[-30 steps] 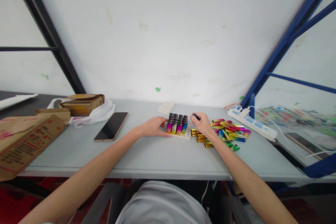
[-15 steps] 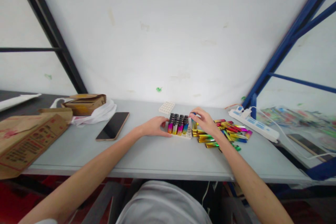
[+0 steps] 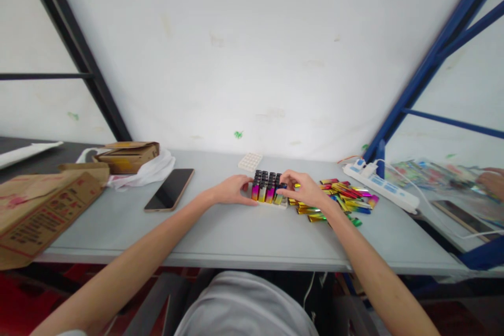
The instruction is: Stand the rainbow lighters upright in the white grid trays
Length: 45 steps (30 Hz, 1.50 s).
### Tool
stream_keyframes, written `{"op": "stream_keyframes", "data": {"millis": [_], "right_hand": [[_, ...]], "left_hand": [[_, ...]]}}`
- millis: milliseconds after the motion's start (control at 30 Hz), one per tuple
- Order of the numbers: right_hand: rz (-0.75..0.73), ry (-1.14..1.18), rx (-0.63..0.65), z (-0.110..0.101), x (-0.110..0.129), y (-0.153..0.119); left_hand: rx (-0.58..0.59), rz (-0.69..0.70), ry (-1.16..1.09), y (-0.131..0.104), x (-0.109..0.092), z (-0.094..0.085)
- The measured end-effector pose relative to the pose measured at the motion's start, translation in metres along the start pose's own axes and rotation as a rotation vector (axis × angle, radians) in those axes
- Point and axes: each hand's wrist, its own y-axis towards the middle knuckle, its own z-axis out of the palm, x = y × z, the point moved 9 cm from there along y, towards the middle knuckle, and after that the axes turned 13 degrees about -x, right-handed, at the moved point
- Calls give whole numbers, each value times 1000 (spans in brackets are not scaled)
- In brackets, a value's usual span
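The step in hand appeared to be standing one more tube (image 3: pixel 279 199) among the rows in the tray (image 3: pixel 284 207). The right hand (image 3: pixel 302 188) had come down over the tray's near right corner, its thumb and fingers seeming to pinch that tube near its dark top. The tube lay directly under the fingertips, more or less upright, against the standing tubes (image 3: pixel 263 189); whether its foot was fully seated in the tray could not be told.

The left hand (image 3: pixel 233 189) was at the tray's left side, thumb and fingers spread around the near left corner, close against the end tubes; how firmly they pressed did not show.

As a judgement, the move called for keeping the tray steady and the tube straight, then loosening the right fingers without tipping its neighbours.

Just right of the tray, partly beneath the right wrist, lay the pile (image 3: pixel 348 197) of loose shiny tubes. A spare tray (image 3: pixel 250 161) lay behind the tray, and a phone (image 3: pixel 169 189) well to its left on the bench (image 3: pixel 236 239).
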Motion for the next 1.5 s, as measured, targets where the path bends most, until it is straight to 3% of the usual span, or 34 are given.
{"op": "stream_keyframes", "data": {"millis": [600,867,1067,1233,1333,1433,1500], "right_hand": [[-4,52,12,6,3,-2],[27,111,-135,-18,-12,4],[80,84,-56,1,-18,3],[32,-24,-122,-25,2,4],[-60,-181,-225,-49,37,-22],[-243,-351,-109,-33,76,-77],[-320,-474,-72,-13,85,-116]], "left_hand": [[-5,13,17,0,0,0],[9,17,4,0,-3,0],[5,25,11,0,-4,0],[-1,33,8,-1,-4,-1],[-3,27,1,-1,-3,0],[8,35,-13,-1,-4,2],[12,30,-6,0,-4,2]]}}
